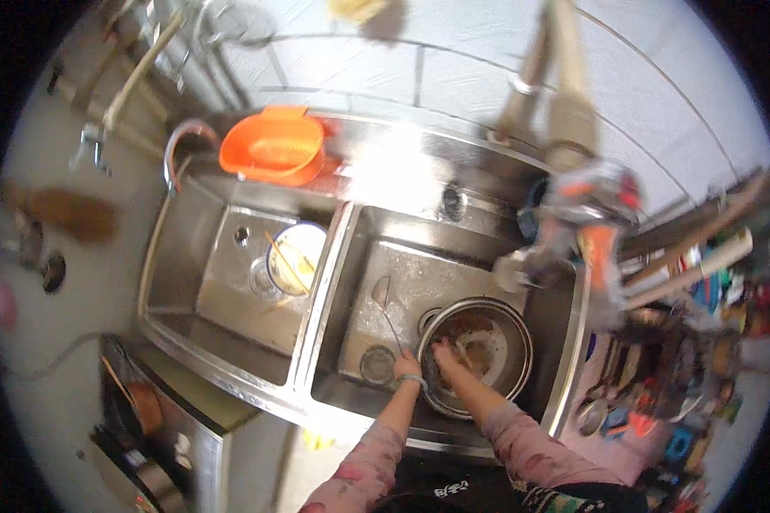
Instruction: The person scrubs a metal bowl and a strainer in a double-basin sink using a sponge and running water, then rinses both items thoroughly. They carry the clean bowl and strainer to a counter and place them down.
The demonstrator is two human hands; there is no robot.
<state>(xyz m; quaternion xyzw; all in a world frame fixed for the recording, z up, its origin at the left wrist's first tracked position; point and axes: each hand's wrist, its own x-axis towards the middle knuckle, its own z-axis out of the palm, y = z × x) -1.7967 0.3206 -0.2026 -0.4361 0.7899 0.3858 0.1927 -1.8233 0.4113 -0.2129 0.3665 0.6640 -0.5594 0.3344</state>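
Note:
My left hand [407, 365] grips the handle end of a metal ladle [381, 292] beside the rim of a round metal basin [524, 359]. The ladle's bowl points away from me over the sink floor. Inside the basin, my right hand [446, 356] reaches towards its left wall; its fingers are blurred, and whether they hold anything is unclear. Murky liquid or residue shows at the basin's bottom. The basin stands in the right bowl of a steel double sink [326, 288], partly over a drain. A clear round glass dish [378, 364] lies left of my left hand.
In the left sink bowl, a blue-rimmed enamel bowl [303, 247] with chopsticks [285, 258] stands by a clear glass [264, 277]. An orange plastic basket [272, 146] sits behind, near the curved faucet [174, 151]. Plastic bags [590, 205] hang at the right.

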